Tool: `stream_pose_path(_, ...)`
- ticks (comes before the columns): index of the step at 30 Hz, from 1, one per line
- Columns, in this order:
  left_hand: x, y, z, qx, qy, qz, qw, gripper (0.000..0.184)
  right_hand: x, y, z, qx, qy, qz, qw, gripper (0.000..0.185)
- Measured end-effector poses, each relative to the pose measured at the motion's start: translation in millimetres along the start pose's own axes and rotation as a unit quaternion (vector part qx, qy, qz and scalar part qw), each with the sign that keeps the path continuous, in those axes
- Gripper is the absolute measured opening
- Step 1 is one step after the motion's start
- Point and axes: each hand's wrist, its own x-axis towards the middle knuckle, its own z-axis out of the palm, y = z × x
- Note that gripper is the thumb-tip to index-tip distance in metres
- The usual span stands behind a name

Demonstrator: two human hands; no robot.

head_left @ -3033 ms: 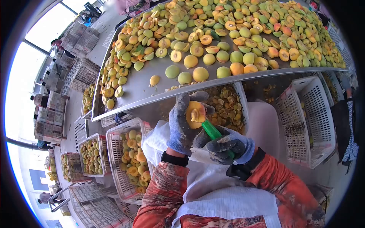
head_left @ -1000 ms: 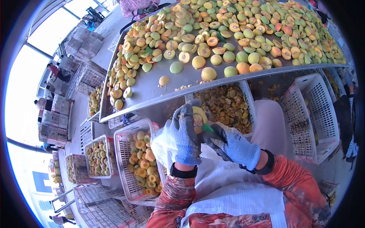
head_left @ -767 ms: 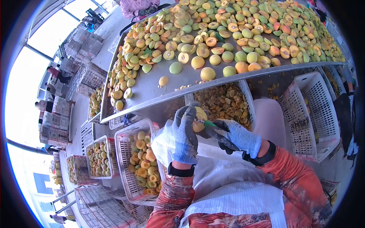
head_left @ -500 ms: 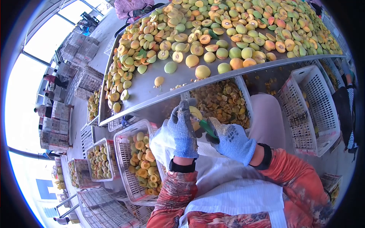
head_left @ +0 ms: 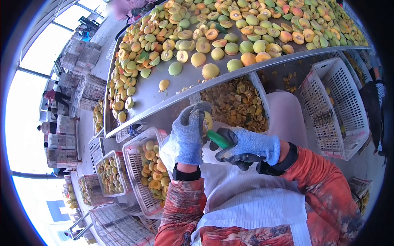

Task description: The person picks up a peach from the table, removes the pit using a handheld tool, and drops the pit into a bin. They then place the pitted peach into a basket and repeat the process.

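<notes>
My gloved left hand (head_left: 188, 130) is closed around a yellow peach half (head_left: 208, 121), held up in front of my body just below the table edge. My gloved right hand (head_left: 253, 144) grips a small tool by its green handle (head_left: 221, 140). The handle slants toward the peach half; the tool's working end is hidden by the fruit and my left fingers. Under both hands, a white crate (head_left: 260, 95) holds many brownish peach scraps. Cut peaches (head_left: 211, 71) lie on the metal table (head_left: 182, 83) beyond.
Left of my body stands a crate (head_left: 130, 166) of peach halves, with another crate (head_left: 98, 176) of fruit beyond it. A white perforated crate (head_left: 347, 110) stands at my right. Stacked crates (head_left: 61, 135) and several people are farther left. Another person (head_left: 123, 10) is across the table.
My right hand has turned over, showing its dark palm side, and the green handle now lies more exposed. My left hand has rotated the peach half more edge-on. The view has shifted slightly.
</notes>
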Motion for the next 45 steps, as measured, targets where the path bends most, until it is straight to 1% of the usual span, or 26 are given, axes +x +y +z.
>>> stream_pose_path(2,4,13,5,0.013,-0.049,0.027,0.998,0.027,13,16,-12,0.050,-0.032,-0.182,0.982,0.047)
stream_pose_path(4,12,14,9,0.023,-0.095,0.055,0.994,0.029,6,10,-16,0.111,-0.050,-0.145,0.982,0.044)
stream_pose_path(6,28,-6,14,-0.385,-0.081,-0.131,0.910,0.033,2,11,-20,0.269,-0.119,-0.167,0.941,0.039)
stream_pose_path(7,35,-18,18,-0.413,0.026,-0.151,0.898,0.037,-4,5,-21,0.279,-0.100,-0.177,0.938,0.035)
stream_pose_path(8,37,-26,15,-0.413,0.024,-0.151,0.898,0.037,-4,4,-26,0.279,-0.098,-0.179,0.938,0.035)
stream_pose_path(10,38,-15,13,-0.457,-0.090,-0.207,0.860,0.042,0,2,-37,0.174,0.079,-0.150,0.970,0.033)
stream_pose_path(11,37,-11,18,-0.404,-0.009,-0.193,0.894,0.046,7,9,-43,0.105,0.198,-0.124,0.967,0.026)
stream_pose_path(12,38,-10,10,-0.404,-0.008,-0.190,0.895,0.046,14,20,-52,0.102,0.196,-0.125,0.967,0.026)
stream_pose_path(14,36,-11,-29,-0.299,0.030,-0.145,0.943,0.052,23,38,-68,-0.152,0.355,-0.241,0.890,0.025)
stream_pose_path(16,26,-30,-111,-0.198,0.002,-0.119,0.973,0.045,13,29,-62,-0.081,0.350,-0.196,0.912,0.024)
stream_pose_path(17,21,-49,-152,-0.011,0.061,-0.090,0.994,0.043,14,32,-63,-0.112,0.351,-0.202,0.907,0.024)
stream_pose_path(20,1,-41,-191,0.466,0.108,-0.104,0.872,0.043,13,18,-62,-0.084,0.326,-0.132,0.932,0.025)
stream_pose_path(22,32,-42,-182,0.263,0.169,-0.039,0.949,0.039,19,19,-63,-0.036,0.292,-0.134,0.946,0.025)
stream_pose_path(25,95,-24,-96,0.115,0.102,-0.044,0.987,0.038,24,22,-64,0.044,0.263,-0.132,0.955,0.027)
stream_pose_path(28,169,-44,-7,0.276,-0.021,0.041,0.960,0.041,19,23,-75,0.031,0.256,-0.110,0.960,0.034)
stream_pose_path(29,190,-58,18,0.361,-0.062,0.130,0.921,0.046,14,20,-77,0.039,0.249,-0.094,0.963,0.036)
stream_pose_path(30,196,-57,45,0.505,-0.076,0.139,0.848,0.051,11,17,-78,0.046,0.241,-0.078,0.966,0.038)
stream_pose_path(33,213,-73,72,0.563,-0.133,0.063,0.813,0.053,5,15,-86,0.089,0.246,-0.091,0.961,0.041)
stream_pose_path(35,221,-89,47,0.291,-0.121,0.073,0.946,0.051,3,18,-87,0.108,0.240,-0.103,0.959,0.042)
stream_pose_path(36,202,-60,45,0.038,-0.102,-0.080,0.991,0.053,4,19,-89,0.118,0.235,-0.110,0.958,0.042)
stream_pose_path(38,179,-40,13,-0.313,-0.174,-0.163,0.919,0.056,8,22,-88,0.123,0.215,-0.116,0.962,0.042)
stream_pose_path(40,140,-14,5,-0.369,-0.146,-0.172,0.902,0.058,17,23,-82,-0.135,0.298,-0.200,0.924,0.044)
stream_pose_path(41,123,-7,3,-0.427,-0.132,-0.187,0.875,0.061,27,28,-78,-0.302,0.360,-0.316,0.824,0.046)
stream_pose_path(42,109,-8,-2,-0.432,-0.126,-0.180,0.875,0.061,28,23,-68,-0.309,0.351,-0.318,0.824,0.046)
stream_pose_path(44,84,-12,-10,-0.393,-0.107,-0.196,0.892,0.063,31,7,-47,-0.418,0.393,-0.380,0.726,0.047)
stream_pose_path(45,71,-10,-13,-0.353,-0.115,-0.184,0.910,0.061,27,-1,-37,-0.469,0.384,-0.341,0.719,0.050)
